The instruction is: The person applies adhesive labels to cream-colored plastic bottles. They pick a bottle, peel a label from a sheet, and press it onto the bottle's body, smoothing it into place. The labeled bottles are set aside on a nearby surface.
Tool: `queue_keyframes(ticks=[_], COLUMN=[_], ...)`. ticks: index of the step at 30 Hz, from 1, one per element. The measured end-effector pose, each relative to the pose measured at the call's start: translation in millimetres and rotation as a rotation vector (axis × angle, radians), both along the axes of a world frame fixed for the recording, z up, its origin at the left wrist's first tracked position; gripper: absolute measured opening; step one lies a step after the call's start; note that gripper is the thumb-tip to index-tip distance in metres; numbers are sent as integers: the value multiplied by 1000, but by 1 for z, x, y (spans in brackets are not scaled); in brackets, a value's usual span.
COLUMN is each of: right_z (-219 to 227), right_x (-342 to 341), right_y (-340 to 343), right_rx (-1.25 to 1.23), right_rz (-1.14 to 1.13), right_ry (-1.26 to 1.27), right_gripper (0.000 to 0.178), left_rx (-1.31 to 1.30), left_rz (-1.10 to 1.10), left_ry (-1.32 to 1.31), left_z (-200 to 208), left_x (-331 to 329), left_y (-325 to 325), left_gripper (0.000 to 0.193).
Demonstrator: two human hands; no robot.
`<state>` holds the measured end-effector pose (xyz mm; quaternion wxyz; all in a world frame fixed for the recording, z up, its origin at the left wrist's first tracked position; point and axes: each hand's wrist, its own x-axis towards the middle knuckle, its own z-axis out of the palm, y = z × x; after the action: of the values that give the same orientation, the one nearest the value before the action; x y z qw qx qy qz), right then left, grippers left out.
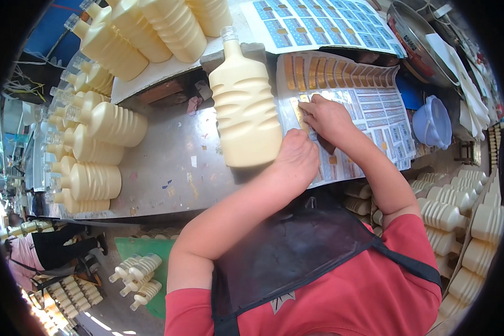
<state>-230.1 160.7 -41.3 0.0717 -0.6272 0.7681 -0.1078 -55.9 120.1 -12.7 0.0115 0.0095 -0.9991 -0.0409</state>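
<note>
The large cream plastic bottle with wavy ridges and a clear neck lies flat in the upper centre of the frame, its top end over a dark grey block; its upward face bears no label, so this side looks undone. Right of it, a white sheet of gold, blue and white labels is spread out, with a full-looking row of gold strips along its top, so plenty appears left to use. The right hand has thumb and forefinger set against a gold patch on that sheet; whether they grip it, I cannot tell. The left hand is curled beside the bottle's lower right edge, fingertips hidden, so I cannot say whether it grasps anything. A second blue-and-white label sheet lies at the top. More cream bottles crowd the upper left, the visible ones without labels; their opaque bodies hide any contents, and no caps show on the clear necks. At the right, a pale lavender plastic bucket stands, its contents not discernible.
</note>
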Motion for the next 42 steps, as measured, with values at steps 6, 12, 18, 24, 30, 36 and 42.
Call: queue_keyframes(ticks=[6,12,18,24,30,36,42], right_z=[8,10,11,4,2,-6,1], right_x=[-3,-30,-25,2,12,15,13], right_y=[1,14,82,95,96,102,102], right_rx=[72,-134,-120,-138,-97,-25,9], right_rz=[34,-119,-62,-224,-313,-257,-192], right_ry=[-10,-237,-264,-248,-13,43,11], right_gripper=[20,31,15,13,22,32,32], left_rx=[60,119,191,161,183,120,122], left_rz=[50,67,32,18,89,93,94], left_ry=[-39,58,157,110,164,7,-43], left_z=[-3,7,19,3,-8,-12,-9], left_x=[-6,0,17,27,8,3,1], left_y=[0,1,7,15,16,19,17], left_gripper=[10,7,5,16,35,38,40])
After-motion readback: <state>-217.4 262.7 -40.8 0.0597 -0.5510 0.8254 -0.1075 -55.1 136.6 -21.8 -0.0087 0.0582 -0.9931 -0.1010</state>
